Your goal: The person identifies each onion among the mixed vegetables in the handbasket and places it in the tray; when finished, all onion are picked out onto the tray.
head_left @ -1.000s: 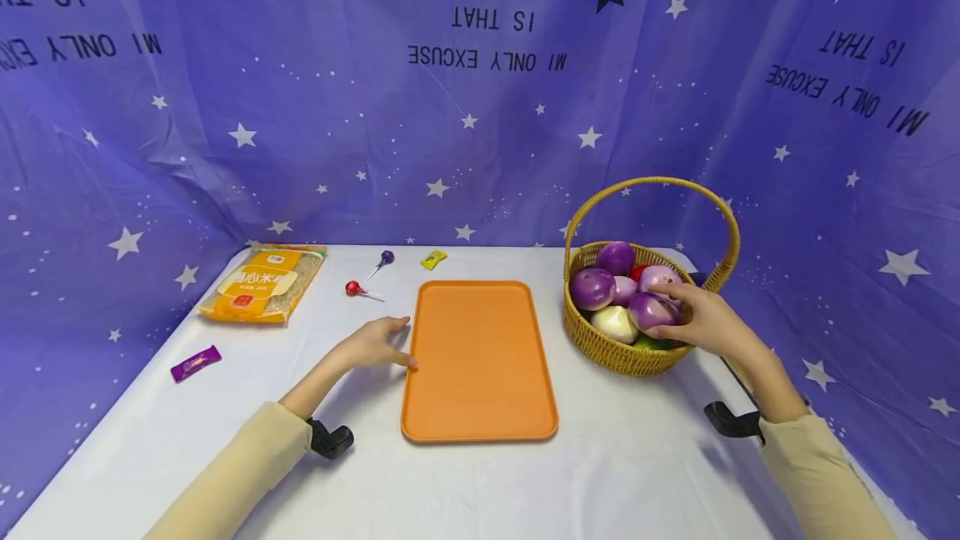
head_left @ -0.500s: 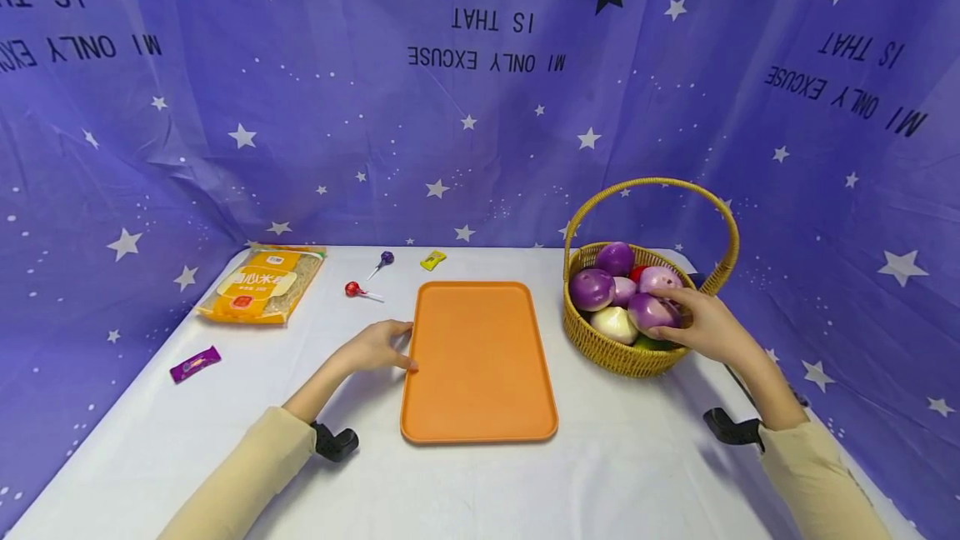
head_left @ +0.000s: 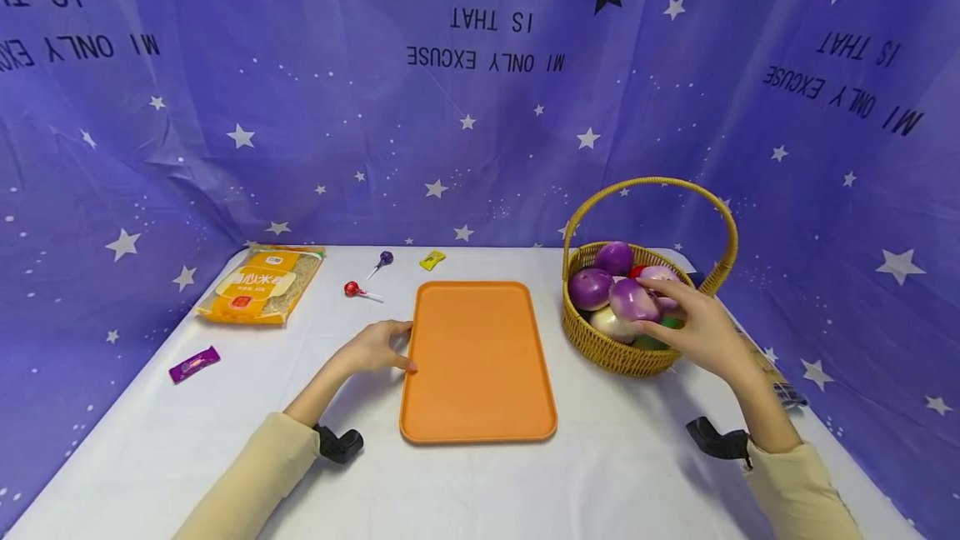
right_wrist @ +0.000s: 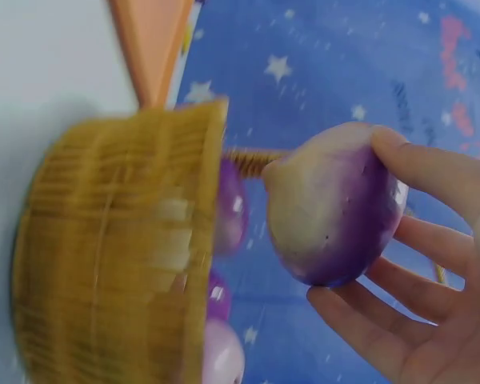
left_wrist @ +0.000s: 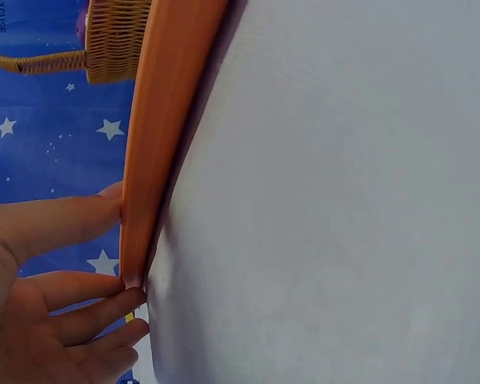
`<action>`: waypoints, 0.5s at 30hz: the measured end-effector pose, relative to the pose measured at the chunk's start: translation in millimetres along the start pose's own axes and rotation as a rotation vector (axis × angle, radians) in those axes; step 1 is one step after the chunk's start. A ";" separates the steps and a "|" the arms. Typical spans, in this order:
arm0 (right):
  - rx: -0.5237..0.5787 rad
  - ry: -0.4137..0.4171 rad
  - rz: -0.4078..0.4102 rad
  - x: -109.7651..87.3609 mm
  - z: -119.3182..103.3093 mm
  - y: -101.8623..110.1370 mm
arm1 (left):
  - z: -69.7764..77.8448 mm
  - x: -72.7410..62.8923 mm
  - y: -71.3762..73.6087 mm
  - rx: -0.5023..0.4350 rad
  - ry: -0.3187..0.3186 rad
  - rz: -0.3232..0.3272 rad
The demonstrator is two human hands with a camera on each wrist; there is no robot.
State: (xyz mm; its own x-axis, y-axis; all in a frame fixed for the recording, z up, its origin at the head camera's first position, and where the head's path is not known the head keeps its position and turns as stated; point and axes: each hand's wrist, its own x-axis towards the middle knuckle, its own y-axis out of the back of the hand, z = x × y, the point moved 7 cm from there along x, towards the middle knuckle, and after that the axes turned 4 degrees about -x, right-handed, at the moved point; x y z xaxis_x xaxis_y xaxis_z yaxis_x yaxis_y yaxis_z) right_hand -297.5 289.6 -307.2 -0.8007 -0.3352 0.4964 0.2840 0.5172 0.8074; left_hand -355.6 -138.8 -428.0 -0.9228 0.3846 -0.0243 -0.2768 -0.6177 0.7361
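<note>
In the head view my right hand (head_left: pixel 701 330) holds a purple-and-white turnip (head_left: pixel 633 301) over the wicker basket (head_left: pixel 613 359). The right wrist view shows the turnip (right_wrist: pixel 336 204) between thumb and fingertips, its pale pointed end away from the palm, beside the basket wall (right_wrist: pixel 104 240). Under it in the basket lie purple bulbs (head_left: pixel 591 288) and a cream-white one (head_left: pixel 611 325). My left hand (head_left: pixel 373 347) touches the left rim of an orange tray (head_left: pixel 480 365), thumb and fingers spread apart. Close up, the left thumb and fingertips rest against the tray's edge (left_wrist: pixel 164 104).
At the back left lies a yellow bag of grain-like food (head_left: pixel 258 286). Near it are a red lollipop (head_left: pixel 352 289), a purple lollipop (head_left: pixel 386 258) and a yellow wrapped sweet (head_left: pixel 432 259). A purple-wrapped bar (head_left: pixel 195 364) lies at left. The basket's tall handle (head_left: pixel 651 182) arches upward.
My right hand has lifted the turnip slightly and shifted it left over the other vegetables, baring something green in the basket. My left hand stays at the tray's rim.
</note>
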 end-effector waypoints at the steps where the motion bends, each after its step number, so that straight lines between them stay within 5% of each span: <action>1: 0.017 0.011 0.006 0.7 -5.2 -1.2 | 0.0 -0.1 -0.1 0.000 -0.002 0.000; 15: 0.204 0.159 -0.042 23.9 -75.9 -53.4 | -3.2 -1.3 -0.9 -0.026 -0.006 0.011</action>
State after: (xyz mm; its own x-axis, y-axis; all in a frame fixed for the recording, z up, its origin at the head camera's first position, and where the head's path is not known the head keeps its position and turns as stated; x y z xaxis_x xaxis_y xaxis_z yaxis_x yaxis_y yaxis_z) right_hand -291.7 194.1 -314.2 -0.7124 -0.4709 0.5203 0.1271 0.6426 0.7555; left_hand -355.1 -140.9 -430.8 -0.9244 0.3813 -0.0120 -0.2730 -0.6394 0.7187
